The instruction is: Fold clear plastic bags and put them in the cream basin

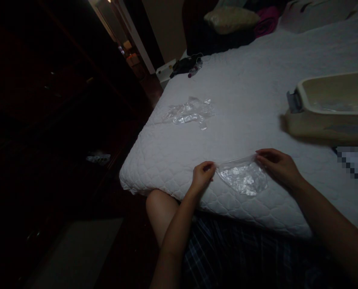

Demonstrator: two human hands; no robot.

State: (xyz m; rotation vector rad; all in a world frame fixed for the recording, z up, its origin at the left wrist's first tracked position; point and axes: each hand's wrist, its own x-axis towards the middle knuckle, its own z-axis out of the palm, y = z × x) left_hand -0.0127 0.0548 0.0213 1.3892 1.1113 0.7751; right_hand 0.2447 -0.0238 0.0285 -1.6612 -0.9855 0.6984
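The person's left hand (203, 175) and right hand (277, 164) both grasp, with a pinch of the fingertips, the upper edge of a clear, wrinkled plastic bag (244, 179), the left hand at its 9 o'clock end and the right hand at its 2 o'clock corner. The edge is stretched between them, and the bag is in front of the person, above the near side of a white quilted bed cover (242, 76); whether its lower part touches the cover, I cannot tell. Seen from this bag, a crumpled, transparent plastic sheet or bag (191, 112) lies at 11 o'clock. At 2 o'clock stands a cream-coloured plastic tub (314, 124) with a grey handle (295, 102). The person's bare knee (159, 206) is at 8 o'clock. Farther away, a dark, unclear bundle (185, 66) is at 11 o'clock, a beige, plump pillow (231, 20) at 12 o'clock, and just beside it a magenta rolled cloth (267, 22).
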